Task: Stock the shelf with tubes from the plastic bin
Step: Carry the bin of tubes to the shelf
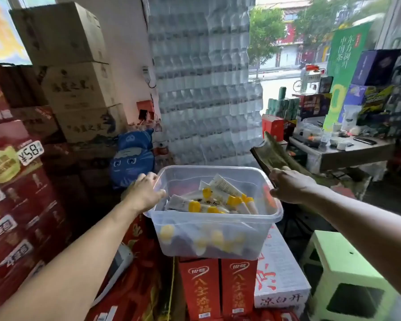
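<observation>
A clear plastic bin (214,218) rests on red cartons in front of me. Inside lie several white tubes with yellow caps (220,199), piled loosely. My left hand (146,191) grips the bin's left rim, thumb over the edge. My right hand (289,186) is closed on the bin's right rim. No shelf is in view.
Red drink cartons (218,288) and a white box (280,272) sit under the bin. Stacked cardboard boxes (79,84) and red cases stand on the left, a wall of bottled water packs (204,89) behind. A green plastic stool (347,274) stands at lower right, with a cluttered table (347,147) beyond it.
</observation>
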`<state>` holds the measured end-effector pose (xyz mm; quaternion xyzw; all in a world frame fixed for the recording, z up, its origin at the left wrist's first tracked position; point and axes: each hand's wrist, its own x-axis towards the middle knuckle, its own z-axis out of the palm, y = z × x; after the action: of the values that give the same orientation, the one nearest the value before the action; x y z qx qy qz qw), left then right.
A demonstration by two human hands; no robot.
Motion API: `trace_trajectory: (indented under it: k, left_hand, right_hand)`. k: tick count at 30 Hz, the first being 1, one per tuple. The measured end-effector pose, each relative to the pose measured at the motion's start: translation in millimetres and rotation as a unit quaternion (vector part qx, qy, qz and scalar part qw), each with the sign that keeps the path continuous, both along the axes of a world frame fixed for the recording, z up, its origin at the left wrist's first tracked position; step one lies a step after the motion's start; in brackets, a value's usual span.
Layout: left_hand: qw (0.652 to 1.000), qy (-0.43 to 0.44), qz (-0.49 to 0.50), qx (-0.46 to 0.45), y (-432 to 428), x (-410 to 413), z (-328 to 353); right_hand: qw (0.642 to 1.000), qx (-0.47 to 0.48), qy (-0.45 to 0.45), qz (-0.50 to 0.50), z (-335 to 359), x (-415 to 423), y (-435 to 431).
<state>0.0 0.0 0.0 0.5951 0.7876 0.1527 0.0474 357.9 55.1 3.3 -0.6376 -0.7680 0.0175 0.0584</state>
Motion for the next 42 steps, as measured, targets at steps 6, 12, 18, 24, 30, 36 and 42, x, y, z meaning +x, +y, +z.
trace_trajectory:
  k: [6, 12, 18, 24, 30, 36, 42]
  left_hand:
    - [0.992, -0.024, 0.107, -0.068, 53.8, -28.8, -32.8]
    - [0.971, -0.199, 0.116, -0.07, 97.3, -58.7, -59.0]
    - [0.963, -0.242, 0.108, -0.039, 112.7, -65.7, -70.5]
    - [0.974, -0.197, 0.115, 0.017, 108.0, -55.1, -64.4]
    - [0.977, -0.193, 0.082, 0.033, 82.8, -36.6, -65.7]
    - [0.975, -0.222, 0.017, 0.017, 50.8, 29.8, -63.7]
    - [0.967, -0.244, -0.07, 0.014, -8.2, 138.5, -66.9]
  right_hand:
    - [0.986, -0.082, 0.019, -0.145, -38.7, -8.9, 39.7]
    - [0.939, -0.145, 0.219, -0.223, -67.7, -9.6, 65.0]
    - [0.833, -0.183, 0.433, -0.294, -87.7, -7.1, 72.7]
    - [0.869, -0.108, 0.392, -0.281, -91.4, -10.7, 68.4]
    - [0.869, -0.093, 0.401, -0.273, -91.4, 14.9, 31.2]
    - [0.845, -0.076, 0.431, -0.307, -82.1, 81.9, -47.9]
    - [0.802, -0.034, 0.462, -0.377, -81.5, 178.5, -171.2]
